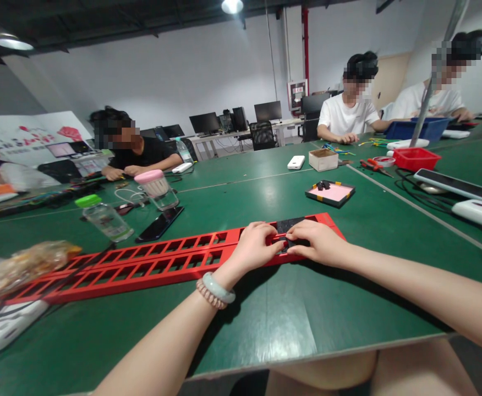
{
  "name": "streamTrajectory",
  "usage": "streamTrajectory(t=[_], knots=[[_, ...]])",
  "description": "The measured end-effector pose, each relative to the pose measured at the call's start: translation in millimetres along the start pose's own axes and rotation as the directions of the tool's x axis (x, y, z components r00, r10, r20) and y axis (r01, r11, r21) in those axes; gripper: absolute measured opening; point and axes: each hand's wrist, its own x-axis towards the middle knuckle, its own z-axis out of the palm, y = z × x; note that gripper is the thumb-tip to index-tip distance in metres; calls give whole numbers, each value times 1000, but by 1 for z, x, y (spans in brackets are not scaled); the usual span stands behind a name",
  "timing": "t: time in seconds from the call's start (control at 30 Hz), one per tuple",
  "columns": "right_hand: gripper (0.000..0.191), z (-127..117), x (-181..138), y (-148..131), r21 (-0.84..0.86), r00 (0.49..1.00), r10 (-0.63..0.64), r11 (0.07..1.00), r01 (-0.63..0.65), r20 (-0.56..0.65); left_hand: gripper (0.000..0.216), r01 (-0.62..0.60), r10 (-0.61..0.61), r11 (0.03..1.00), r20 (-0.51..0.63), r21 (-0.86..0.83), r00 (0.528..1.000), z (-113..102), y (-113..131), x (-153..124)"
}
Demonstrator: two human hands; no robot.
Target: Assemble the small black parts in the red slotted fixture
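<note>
A long red slotted frame lies across the green table, with two rows of openings. Over its right end, my left hand and my right hand meet with bent fingers and closed grips. A small black part sits between the fingertips, partly hidden by them. Both hands appear to grip it where it meets the red frame. Just behind the fingers, a flat black piece rests in the frame. My left wrist wears a pale bangle and a coiled band.
Beyond the frame stands a shallow tray holding small black pieces. A phone, a clear bottle and a pink-lidded cup are behind it. A plastic bag and a cable cross the left end. Several people sit around the table.
</note>
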Motion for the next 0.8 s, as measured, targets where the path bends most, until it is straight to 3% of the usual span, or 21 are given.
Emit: streamTrajectory(t=[0.6, 0.8], knots=[[21, -1, 2, -1, -42, 1000, -22, 999, 22, -7, 21, 9, -11, 996, 28, 89, 1000, -4, 1, 1], [22, 0, 2, -1, -34, 1000, -21, 999, 20, -8, 30, 5, -7, 996, 20, 91, 1000, -6, 4, 1]])
